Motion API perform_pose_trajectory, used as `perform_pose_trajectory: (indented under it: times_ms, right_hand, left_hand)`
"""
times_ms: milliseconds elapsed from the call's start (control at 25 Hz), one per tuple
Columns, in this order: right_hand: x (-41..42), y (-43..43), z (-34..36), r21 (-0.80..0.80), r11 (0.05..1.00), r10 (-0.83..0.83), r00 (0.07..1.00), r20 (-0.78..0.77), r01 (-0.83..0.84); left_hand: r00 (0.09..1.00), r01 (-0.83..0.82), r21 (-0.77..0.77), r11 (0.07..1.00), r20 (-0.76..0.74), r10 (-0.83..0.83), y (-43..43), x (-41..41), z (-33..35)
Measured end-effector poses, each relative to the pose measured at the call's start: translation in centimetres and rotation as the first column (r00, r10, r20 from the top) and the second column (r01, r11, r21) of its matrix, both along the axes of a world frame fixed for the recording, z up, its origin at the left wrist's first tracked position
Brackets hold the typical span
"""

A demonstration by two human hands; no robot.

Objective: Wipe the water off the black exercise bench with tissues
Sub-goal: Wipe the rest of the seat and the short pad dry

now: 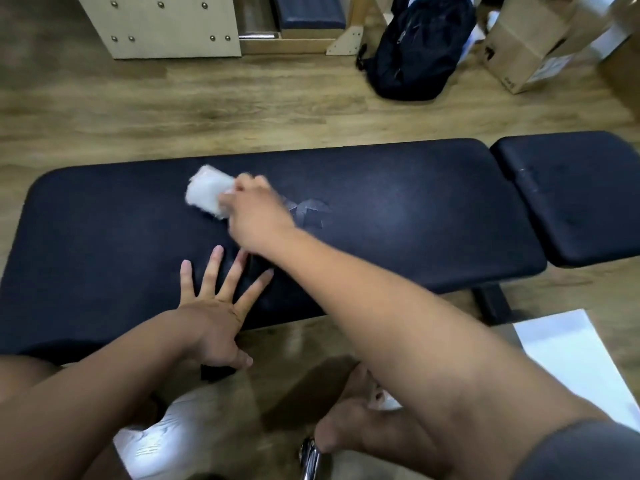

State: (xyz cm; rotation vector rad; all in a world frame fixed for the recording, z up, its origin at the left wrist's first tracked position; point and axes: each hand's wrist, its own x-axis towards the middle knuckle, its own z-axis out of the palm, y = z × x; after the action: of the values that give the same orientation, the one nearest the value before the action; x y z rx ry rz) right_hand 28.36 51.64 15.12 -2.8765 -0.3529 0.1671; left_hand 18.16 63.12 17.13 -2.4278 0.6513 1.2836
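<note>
The black exercise bench (398, 216) lies across the middle of the view, its long pad on the left and a shorter pad (571, 195) on the right. My right hand (258, 213) grips a folded white tissue (207, 192) and holds it down on the long pad, left of a patch of grey tape (310, 213). Motion blur smears the tissue and hand. My left hand (218, 306) rests flat on the pad's near edge with fingers spread. No water drops are plainly visible on the pad.
A black backpack (415, 50) and a cardboard box (533, 46) stand on the wooden floor behind the bench. Light wooden furniture (162, 26) is at the back left. White sheets (571, 362) lie on the floor near right; my bare foot (353, 417) is below.
</note>
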Motion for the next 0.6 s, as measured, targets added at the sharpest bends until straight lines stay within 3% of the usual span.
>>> perform_pose_trajectory:
  times_ms: [80, 120, 200, 280, 440, 480, 520, 600]
  right_hand:
    - [-1.3, -0.6, 0.7, 0.115, 0.969, 0.224, 0.974, -0.027, -0.220]
    - [-1.9, -3.2, 0.7, 0.146, 0.959, 0.246, 0.969, -0.001, -0.243]
    - [-2.6, -11.0, 0.1, 0.168, 0.982, 0.069, 0.994, 0.086, -0.082]
    - [-3.4, -20.4, 0.5, 0.085, 0.966, -0.254, 0.957, 0.140, 0.244]
    - [-3.5, -30.9, 1.9, -0.008, 0.672, -0.735, 0.669, 0.113, 0.740]
    - [-2.8, -29.5, 1.8, -0.007, 0.589, -0.801, 0.584, 0.131, 0.808]
    - [-2.0, -26.7, 1.5, -0.003, 0.576, -0.807, 0.570, 0.154, 0.817]
    - [-1.0, -19.0, 0.2, 0.007, 0.732, -0.669, 0.717, 0.194, 0.681]
  left_hand:
    - [1.000, 0.009, -0.007, 1.000, 0.010, -0.009, 0.1, 0.1, 0.0]
    - [1.000, 0.010, -0.019, 1.000, 0.012, -0.010, 0.2, 0.0, 0.0]
    - [1.000, 0.011, -0.057, 0.998, 0.017, -0.010, 0.4, 0.1, -0.4]
    - [1.000, 0.006, -0.068, 0.998, 0.010, -0.005, 0.6, 0.2, -0.8]
    - [1.000, 0.013, -0.066, 0.998, -0.007, -0.014, 0.6, 0.4, -0.9]
    - [1.000, 0.011, -0.075, 0.997, -0.012, -0.012, 0.6, 0.4, -0.8]
    - [1.000, 0.008, -0.081, 0.997, -0.013, -0.009, 0.6, 0.4, -0.8]
    - [1.000, 0.014, -0.073, 0.997, -0.009, -0.015, 0.6, 0.4, -0.6]
